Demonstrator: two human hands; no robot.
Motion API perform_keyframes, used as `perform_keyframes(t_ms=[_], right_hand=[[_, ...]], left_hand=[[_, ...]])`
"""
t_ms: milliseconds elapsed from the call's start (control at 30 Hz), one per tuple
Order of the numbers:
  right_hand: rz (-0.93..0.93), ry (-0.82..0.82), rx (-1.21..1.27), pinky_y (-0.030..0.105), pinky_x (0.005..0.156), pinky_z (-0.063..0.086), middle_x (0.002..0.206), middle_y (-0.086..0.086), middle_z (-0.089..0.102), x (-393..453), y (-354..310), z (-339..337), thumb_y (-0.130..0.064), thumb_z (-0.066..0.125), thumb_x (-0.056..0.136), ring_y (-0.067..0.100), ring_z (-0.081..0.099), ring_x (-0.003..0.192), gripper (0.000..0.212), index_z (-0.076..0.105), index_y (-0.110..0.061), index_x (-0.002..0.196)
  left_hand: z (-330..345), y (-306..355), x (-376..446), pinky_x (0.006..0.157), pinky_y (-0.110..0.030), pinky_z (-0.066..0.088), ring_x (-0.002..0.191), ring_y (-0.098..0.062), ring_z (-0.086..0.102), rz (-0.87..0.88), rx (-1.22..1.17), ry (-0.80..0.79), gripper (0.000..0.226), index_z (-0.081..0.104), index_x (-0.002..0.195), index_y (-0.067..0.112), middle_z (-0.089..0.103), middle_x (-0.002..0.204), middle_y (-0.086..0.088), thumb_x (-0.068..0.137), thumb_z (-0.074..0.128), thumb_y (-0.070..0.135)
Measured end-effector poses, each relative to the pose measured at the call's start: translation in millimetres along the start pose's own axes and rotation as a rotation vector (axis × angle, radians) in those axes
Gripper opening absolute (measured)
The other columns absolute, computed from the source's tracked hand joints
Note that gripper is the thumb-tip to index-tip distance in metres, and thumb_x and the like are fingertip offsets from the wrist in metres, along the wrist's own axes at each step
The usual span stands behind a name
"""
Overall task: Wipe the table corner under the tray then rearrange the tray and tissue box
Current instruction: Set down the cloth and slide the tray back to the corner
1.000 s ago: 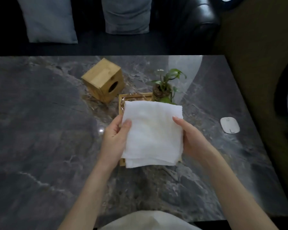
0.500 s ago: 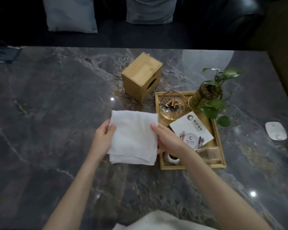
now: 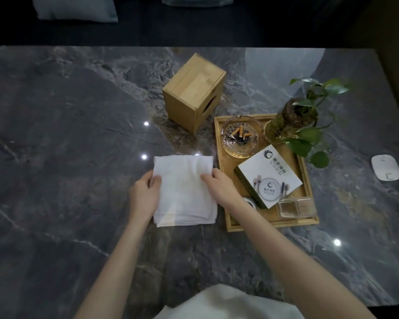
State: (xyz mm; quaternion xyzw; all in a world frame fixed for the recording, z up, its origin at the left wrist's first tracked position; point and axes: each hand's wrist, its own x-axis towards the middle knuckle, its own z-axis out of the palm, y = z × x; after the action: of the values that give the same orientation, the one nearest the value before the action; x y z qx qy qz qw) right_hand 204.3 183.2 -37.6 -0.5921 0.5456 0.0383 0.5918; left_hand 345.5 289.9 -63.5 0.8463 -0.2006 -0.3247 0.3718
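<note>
Hands hold one folded white cloth [image 3: 184, 189] just left of the wooden tray [image 3: 308, 180]: left hand [image 3: 143, 196] pinches its left edge, right hand [image 3: 221, 189] grips its right edge. One bamboo tissue box [image 3: 191, 93] stands beyond the tray's far-left corner. Inside the tray: one glass ashtray [image 3: 241, 138] with three butts, one potted plant [image 3: 295, 118], one white card box [image 3: 268, 178] with unreadable print.

Small white cup [image 3: 249, 202] in tray mostly hidden behind right wrist, cushions [image 3: 75, 8] cropped by top edge

Dim, vignetted frame; pinpoint glare on table [image 3: 55, 134].
</note>
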Motion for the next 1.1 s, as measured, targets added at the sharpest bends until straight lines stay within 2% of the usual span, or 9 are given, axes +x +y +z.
perform_keyframes(t_ms=[167, 233, 333, 533, 667, 800, 867, 967, 1100], right_hand=[[-0.127, 0.068, -0.293, 0.037, 0.079, 0.053, 0.103, 0.012, 0.06, -6.3, -1.0, -2.1, -0.021, 0.043, 0.096, 0.026, 0.061, 0.093, 0.027, 0.048, -0.002, 0.115], [-0.203, 0.11, -0.449, 0.038, 0.08, 0.054, 0.103, 0.017, 0.062, -11.0, -2.1, -2.8, -0.018, 0.042, 0.096, 0.03, 0.063, 0.092, 0.025, 0.048, 0.0, 0.113], [-0.287, 0.161, -0.553, 0.036, 0.079, 0.056, 0.103, 0.015, 0.064, -17.3, -2.3, -7.8, -0.018, 0.043, 0.096, 0.027, 0.064, 0.09, 0.024, 0.053, -0.002, 0.111], [-0.488, 0.179, -0.681, 0.034, 0.077, 0.05, 0.115, 0.007, 0.061, -43.4, -9.8, -50.3, -0.026, 0.042, 0.097, 0.026, 0.06, 0.1, 0.032, 0.054, -0.011, 0.123], [-0.582, 0.235, -0.748, 0.04, 0.077, 0.052, 0.105, 0.006, 0.068, -70.4, 2.6, -98.0, -0.028, 0.042, 0.097, 0.026, 0.062, 0.094, 0.028, 0.062, -0.013, 0.11], [-0.661, 0.556, -0.767, 0.03, 0.052, 0.049, 0.069, 0.003, 0.07, -97.6, 38.7, -145.7, -0.032, 0.042, 0.089, 0.023, 0.065, 0.062, 0.036, 0.069, -0.012, 0.079], [-0.57, 0.754, -0.658, 0.028, 0.05, 0.045, 0.062, 0.005, 0.067, -97.0, 63.0, -165.5, -0.031, 0.042, 0.089, 0.023, 0.061, 0.055, 0.035, 0.066, -0.01, 0.074], [-0.393, 0.94, -0.41, 0.034, 0.063, 0.046, 0.085, 0.011, 0.068, -75.0, 97.2, -181.9, -0.017, 0.053, 0.091, 0.027, 0.063, 0.073, 0.015, 0.063, -0.006, 0.095], [-0.294, 0.87, -0.389, 0.042, 0.074, 0.049, 0.105, 0.018, 0.062, -38.6, 116.9, -179.4, -0.016, 0.055, 0.092, 0.034, 0.06, 0.093, 0.029, 0.055, -0.002, 0.117]], left_hand=[[-1.7, 7.0, -6.2, 0.068, -0.032, 0.038, 0.08, -0.03, 0.055, 0.068, 0.279, 0.037, 0.028, 0.06, 0.109, 0.003, 0.066, 0.095, -0.022, 0.09, 0.044, 0.016], [1.0, 10.0, -12.2, 0.079, -0.039, 0.044, 0.096, -0.038, 0.055, 0.085, 0.373, 0.062, 0.037, 0.05, 0.123, 0.002, 0.061, 0.109, -0.026, 0.09, 0.044, 0.018], [12.7, 16.2, -29.4, 0.101, -0.045, 0.035, 0.123, -0.037, 0.042, 0.076, 0.426, 0.116, 0.053, 0.029, 0.14, 0.004, 0.044, 0.137, -0.023, 0.091, 0.045, 0.02], [46.1, 29.9, -57.2, 0.1, -0.046, 0.039, 0.12, -0.035, 0.05, 0.414, 0.495, 0.18, 0.039, 0.057, 0.118, 0.004, 0.055, 0.129, -0.02, 0.087, 0.043, 0.022], [68.7, 53.3, -66.3, 0.102, -0.037, 0.037, 0.121, -0.028, 0.047, 0.604, 0.387, 0.14, 0.042, 0.055, 0.12, 0.002, 0.057, 0.127, -0.019, 0.087, 0.036, 0.021], [92.1, 64.9, -71.4, 0.105, -0.029, 0.028, 0.125, -0.021, 0.037, 0.765, 0.418, 0.14, 0.042, 0.047, 0.128, 0.001, 0.053, 0.132, -0.019, 0.09, 0.04, 0.017], [103.6, 64.9, -69.0, 0.101, -0.029, 0.032, 0.121, -0.023, 0.041, 0.742, 0.465, 0.104, 0.043, 0.046, 0.128, 0.001, 0.054, 0.129, -0.019, 0.09, 0.039, 0.02], [115.5, 65.5, -63.5, 0.092, -0.022, 0.035, 0.112, -0.027, 0.049, 0.515, 0.328, 0.018, 0.039, 0.045, 0.128, -0.001, 0.05, 0.123, -0.019, 0.093, 0.041, 0.017], [123.5, 70.8, -56.0, 0.082, -0.018, 0.031, 0.104, -0.027, 0.049, 0.318, 0.261, -0.005, 0.038, 0.042, 0.13, 0.002, 0.045, 0.118, -0.019, 0.095, 0.039, 0.016]])
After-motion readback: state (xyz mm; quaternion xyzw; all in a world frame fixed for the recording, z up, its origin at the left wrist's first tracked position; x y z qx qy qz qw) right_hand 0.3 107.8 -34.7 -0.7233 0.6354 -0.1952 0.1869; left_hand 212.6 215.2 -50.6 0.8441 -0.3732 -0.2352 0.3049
